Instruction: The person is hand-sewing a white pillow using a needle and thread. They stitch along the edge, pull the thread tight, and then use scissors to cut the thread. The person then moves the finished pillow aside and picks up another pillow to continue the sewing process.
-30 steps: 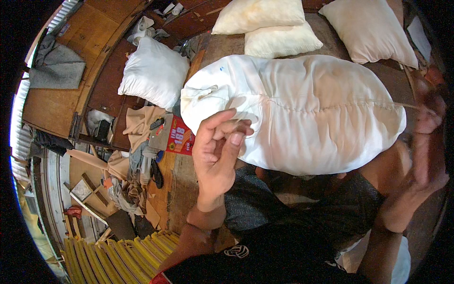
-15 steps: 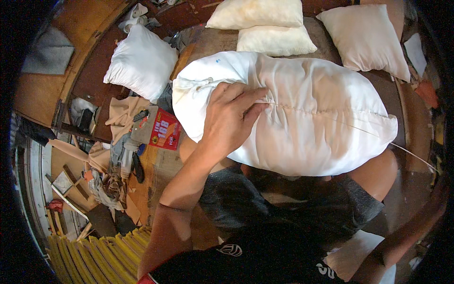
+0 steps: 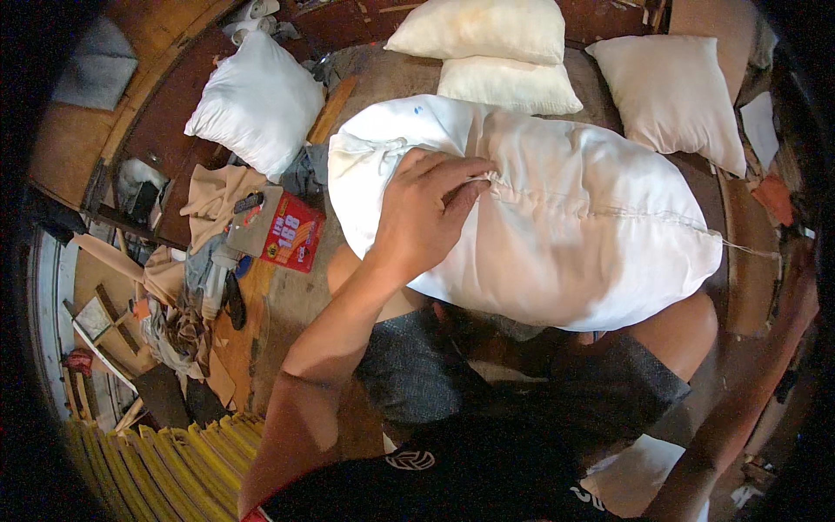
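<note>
a big white cushion (image 3: 600, 252) lies across the person's lap, over the dark shorts (image 3: 409, 365) and bare knees, its long side running left to right. the left hand (image 3: 426, 213) is over the left part of it, back of the hand up, thumb and forefinger brought together in a pinch on the cloth at the seam (image 3: 591, 210), with the other fingers curled in. the seam runs from that pinch along the cushion to its right tip, where a thin thread (image 3: 750, 250) trails out to the right. the right forearm (image 3: 739, 418) reaches up along the right side; the right hand is lost in the dark rim, so how far open it is and what it holds cannot be told. a small blue mark (image 3: 418, 110) shows near the cushion's upper left. beyond the cushion, two cream pillows (image 3: 478, 30) overlap at the top, a pale pillow (image 3: 670, 96) lies to their right, and a white pillow (image 3: 257, 104) leans at the left. below that one are a tan cloth (image 3: 209, 204), a red and grey card (image 3: 294, 230) and a dark sandal (image 3: 233, 302). yellow slats (image 3: 165, 470) fill the lower left corner.
</note>
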Available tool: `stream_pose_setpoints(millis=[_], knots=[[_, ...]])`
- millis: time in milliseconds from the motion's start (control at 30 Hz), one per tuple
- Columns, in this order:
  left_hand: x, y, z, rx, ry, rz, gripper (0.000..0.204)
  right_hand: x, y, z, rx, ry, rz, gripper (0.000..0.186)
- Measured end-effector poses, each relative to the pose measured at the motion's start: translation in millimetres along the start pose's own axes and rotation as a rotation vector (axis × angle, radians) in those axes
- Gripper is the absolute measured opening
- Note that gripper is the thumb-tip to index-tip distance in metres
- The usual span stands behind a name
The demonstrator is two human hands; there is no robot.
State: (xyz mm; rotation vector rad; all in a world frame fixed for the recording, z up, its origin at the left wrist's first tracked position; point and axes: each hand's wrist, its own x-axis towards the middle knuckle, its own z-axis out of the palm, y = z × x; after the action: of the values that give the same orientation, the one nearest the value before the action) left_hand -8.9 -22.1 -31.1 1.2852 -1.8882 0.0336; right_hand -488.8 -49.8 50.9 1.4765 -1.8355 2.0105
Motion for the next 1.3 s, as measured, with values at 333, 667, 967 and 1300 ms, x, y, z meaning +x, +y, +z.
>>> stream_pose_setpoints(millis=[333,667,967,1300], knots=[[57.1,-0.2,-22.7,-0.16,-0.379,-0.013,0.017,-107.5,-113.6,174.0,0.846,-1.04,0.153,0.019],[-16.1,2.2,-7.7,-0.382,0.003,-0.237,0.03,-167.9,-104.9,164.1,0.766,-0.905,-0.11,0.016],[-8.9,-35.9,-26.5,0.159,0.167,-0.043,0.031,-134.8,-94.3,147.4,0.713,-0.789,-0.23,0.01],[8.4,70.2,-15.8,0.301,0.194,0.298,0.025,-144.6,-104.3,138.6,0.476,-0.468,-0.783,0.021]])
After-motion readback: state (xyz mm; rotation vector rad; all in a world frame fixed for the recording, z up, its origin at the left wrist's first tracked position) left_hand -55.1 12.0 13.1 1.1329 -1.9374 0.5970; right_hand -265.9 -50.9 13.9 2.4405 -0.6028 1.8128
